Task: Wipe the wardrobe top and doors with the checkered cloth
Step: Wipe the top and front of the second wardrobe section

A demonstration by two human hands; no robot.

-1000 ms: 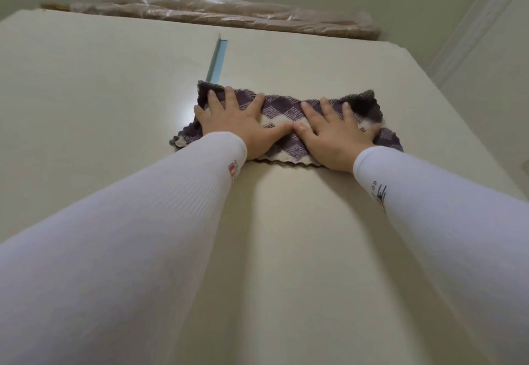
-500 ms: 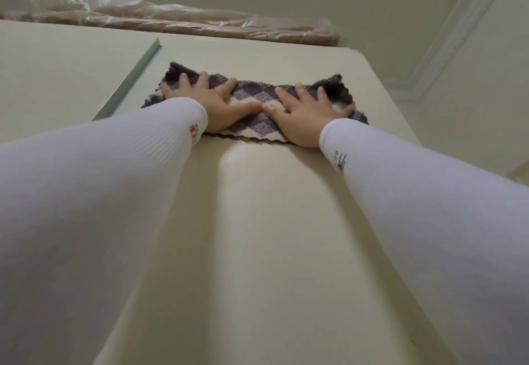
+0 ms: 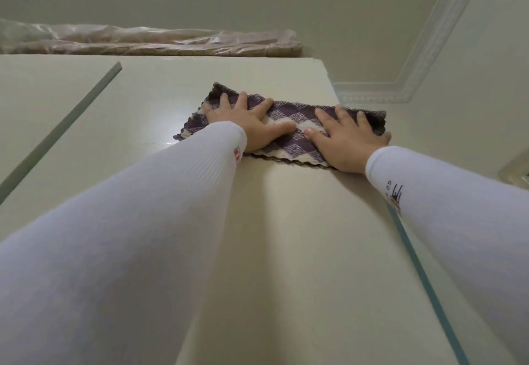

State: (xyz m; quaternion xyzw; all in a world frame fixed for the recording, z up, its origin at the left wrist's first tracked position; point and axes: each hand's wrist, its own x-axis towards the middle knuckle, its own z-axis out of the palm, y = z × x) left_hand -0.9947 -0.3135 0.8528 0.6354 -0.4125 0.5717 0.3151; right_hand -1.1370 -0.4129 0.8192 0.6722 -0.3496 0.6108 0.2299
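While hands (image 3: 253,128) (image 3: 347,142) press cloth (image 3: 296,147), it overhangs wardrobe edge (image 3: 422,276).

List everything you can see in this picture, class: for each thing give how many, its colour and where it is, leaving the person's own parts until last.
checkered cloth: one, purple and cream, flat on the wardrobe panel near its far right corner
wardrobe panel: one, cream, fills the middle of the view
edge strips: two, grey-green, one at the left, one at the lower right
plastic-wrapped bundle: one, clear wrap over brown, along the far edge
cornice: one, white, upper right
sleeves: two, white, reaching in from below
left hand: one, flat on the cloth, fingers spread
right hand: one, flat on the cloth, beside the left
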